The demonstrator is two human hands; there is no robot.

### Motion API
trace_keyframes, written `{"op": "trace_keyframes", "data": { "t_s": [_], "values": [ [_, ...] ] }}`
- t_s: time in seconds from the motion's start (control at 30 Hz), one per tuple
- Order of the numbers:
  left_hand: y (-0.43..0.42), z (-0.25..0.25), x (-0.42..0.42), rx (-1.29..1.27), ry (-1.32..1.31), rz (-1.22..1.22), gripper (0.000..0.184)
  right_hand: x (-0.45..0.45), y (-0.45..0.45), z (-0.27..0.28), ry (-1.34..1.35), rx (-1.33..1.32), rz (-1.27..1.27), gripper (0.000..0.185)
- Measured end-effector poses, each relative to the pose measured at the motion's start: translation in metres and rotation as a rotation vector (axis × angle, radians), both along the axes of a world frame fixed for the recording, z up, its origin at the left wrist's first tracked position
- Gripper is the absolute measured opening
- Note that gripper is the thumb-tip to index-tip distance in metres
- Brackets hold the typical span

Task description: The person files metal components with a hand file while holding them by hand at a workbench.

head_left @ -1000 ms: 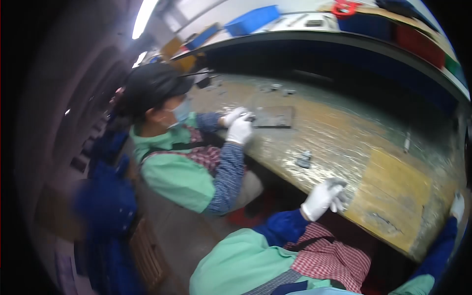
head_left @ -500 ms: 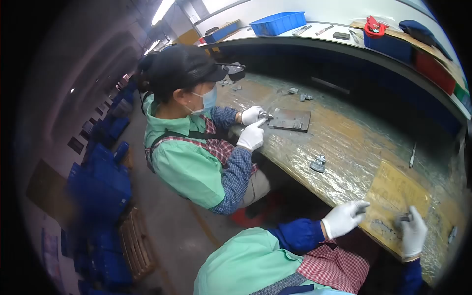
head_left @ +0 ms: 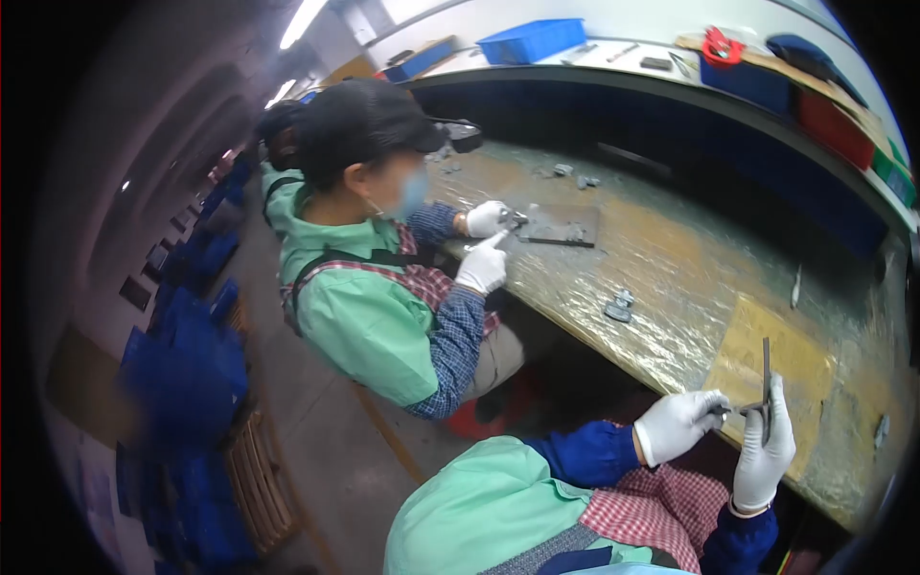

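Observation:
My left hand (head_left: 678, 426), in a white glove, is closed on a small dark metal part (head_left: 719, 409) at its fingertips. Close beside it on the right, my gloved right hand (head_left: 764, 462) is wrapped round a thin dark metal bar tool (head_left: 767, 369). The bar stands nearly upright, and a short piece juts from it toward my left hand. The tool's exact kind cannot be made out. Both hands are above the near edge of a yellowish sheet (head_left: 781, 345) on the bench.
On the film-covered bench (head_left: 671, 287) lie a small metal part (head_left: 619, 306), a pen-like tool (head_left: 796, 286) and another small piece (head_left: 882, 431). To the left, a co-worker (head_left: 355, 287) handles a part beside a dark plate (head_left: 561, 225). A shelf behind holds a blue bin (head_left: 532, 43).
My right hand has lifted and moved left toward my left hand, and the bar tool now stands upright. A small part shows at my left fingertips. The view has shifted slightly.

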State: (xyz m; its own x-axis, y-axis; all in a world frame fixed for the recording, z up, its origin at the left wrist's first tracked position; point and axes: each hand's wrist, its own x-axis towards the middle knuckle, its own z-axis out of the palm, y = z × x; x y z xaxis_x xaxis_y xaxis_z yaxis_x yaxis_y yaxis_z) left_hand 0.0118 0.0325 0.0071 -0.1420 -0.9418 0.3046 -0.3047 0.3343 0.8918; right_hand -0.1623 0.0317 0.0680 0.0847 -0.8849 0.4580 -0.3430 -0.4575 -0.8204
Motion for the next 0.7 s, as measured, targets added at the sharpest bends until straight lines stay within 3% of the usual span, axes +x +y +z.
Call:
{"op": "trace_keyframes", "data": {
  "t_s": [0.03, 0.1, 0.13, 0.17, 0.2, 0.23, 0.3, 0.33, 0.5, 0.7],
  "values": [
    [0.002, 0.013, 0.002, 0.064, 0.013, -0.015, 0.023, -0.007, 0.003, -0.005, -0.079, 0.131, 0.081, 0.049],
    [0.001, 0.001, 0.002, -0.032, -0.060, 0.068, 0.020, -0.017, 0.013, -0.020, 0.118, 0.148, 0.040, 0.050],
    [0.002, 0.000, 0.000, 0.022, -0.053, 0.094, 0.021, -0.020, 0.017, -0.038, 0.023, 0.214, 0.025, 0.050],
    [0.002, -0.003, -0.001, 0.035, -0.007, 0.090, 0.023, -0.025, 0.023, -0.037, 0.014, 0.306, 0.023, 0.051],
    [0.000, -0.006, -0.004, 0.203, 0.063, 0.085, 0.021, -0.031, 0.026, -0.045, -0.010, 0.351, -0.003, 0.050],
    [-0.003, -0.024, -0.009, 0.215, 0.262, 0.087, 0.020, -0.034, 0.027, -0.053, -0.036, 0.322, -0.014, 0.051],
    [-0.011, -0.024, -0.006, -0.301, -0.081, 0.168, 0.025, -0.038, 0.033, -0.051, 0.001, 0.344, -0.026, 0.054],
    [-0.013, -0.022, -0.008, -0.364, -0.124, 0.161, 0.027, -0.036, 0.035, -0.051, -0.009, 0.365, -0.036, 0.054],
    [-0.016, -0.037, -0.001, -0.214, -0.400, 0.254, 0.028, -0.036, 0.030, -0.063, 0.178, 0.267, -0.022, 0.049],
    [-0.016, -0.033, 0.000, -0.147, -0.482, 0.187, 0.030, -0.026, 0.028, -0.066, 0.341, 0.251, 0.025, 0.038]
  ]
}}
